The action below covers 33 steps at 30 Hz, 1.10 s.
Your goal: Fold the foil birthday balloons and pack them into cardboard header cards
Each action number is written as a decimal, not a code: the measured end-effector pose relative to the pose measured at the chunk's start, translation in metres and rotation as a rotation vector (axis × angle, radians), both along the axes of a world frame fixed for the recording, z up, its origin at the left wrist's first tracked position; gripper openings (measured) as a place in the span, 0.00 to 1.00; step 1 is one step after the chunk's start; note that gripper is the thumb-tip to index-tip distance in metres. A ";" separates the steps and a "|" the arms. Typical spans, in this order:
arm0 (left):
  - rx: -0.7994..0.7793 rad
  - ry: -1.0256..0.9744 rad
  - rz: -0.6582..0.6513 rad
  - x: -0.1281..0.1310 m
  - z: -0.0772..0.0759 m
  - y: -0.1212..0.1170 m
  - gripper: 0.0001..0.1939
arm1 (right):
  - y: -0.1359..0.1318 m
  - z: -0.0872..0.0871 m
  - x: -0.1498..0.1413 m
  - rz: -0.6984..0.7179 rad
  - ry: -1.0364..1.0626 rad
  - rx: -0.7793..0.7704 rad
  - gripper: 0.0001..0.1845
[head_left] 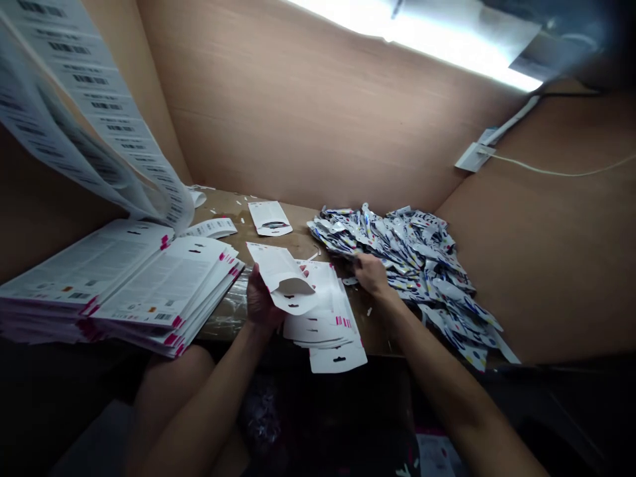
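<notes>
My left hand [265, 301] grips a white card envelope [281, 275], tilted, with its curved mouth gaping near the hang hole. Beneath and to the right of it, a fanned stack of white card envelopes [328, 324] lies at the table's near edge. At the left side of a heap of shiny printed packets [412, 252], my right hand [371, 273] has its fingers curled closed. Its fingertips touch the heap, and what is between them is hidden.
Tall piles of printed card envelopes [134, 278] stand on the left, below a hanging strip of barcode labels [106, 112]. A single envelope [269, 217] lies farther back beside a short label strip [211, 228]. Board walls [298, 112] enclose the table; a lamp [422, 43] hangs above.
</notes>
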<state>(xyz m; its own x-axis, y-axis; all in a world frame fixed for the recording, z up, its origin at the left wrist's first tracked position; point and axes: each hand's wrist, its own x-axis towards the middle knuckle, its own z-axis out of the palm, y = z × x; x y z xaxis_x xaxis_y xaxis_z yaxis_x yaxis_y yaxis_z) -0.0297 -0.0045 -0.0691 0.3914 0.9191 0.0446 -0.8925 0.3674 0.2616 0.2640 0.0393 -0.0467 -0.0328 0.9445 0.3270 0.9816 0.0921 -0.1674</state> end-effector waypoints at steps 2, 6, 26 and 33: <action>-0.012 0.003 0.024 -0.002 0.000 0.001 0.42 | -0.028 0.001 -0.005 -0.024 0.204 0.153 0.19; -0.046 0.002 0.062 0.002 -0.002 0.003 0.40 | -0.100 0.002 -0.036 0.124 0.608 0.409 0.13; -0.111 0.035 0.110 0.012 0.008 -0.020 0.31 | -0.151 0.002 -0.157 0.551 0.134 0.091 0.31; 0.123 0.903 0.495 0.018 -0.006 -0.009 0.35 | -0.003 0.032 -0.165 0.346 0.152 0.142 0.21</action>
<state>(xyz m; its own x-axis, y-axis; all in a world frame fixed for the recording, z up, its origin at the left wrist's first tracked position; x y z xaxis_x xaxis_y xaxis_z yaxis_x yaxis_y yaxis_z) -0.0118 -0.0136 -0.0747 -0.0947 0.9952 0.0264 -0.3894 -0.0615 0.9190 0.0987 0.0359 -0.0145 -0.2822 0.8311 0.4793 0.8535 0.4456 -0.2703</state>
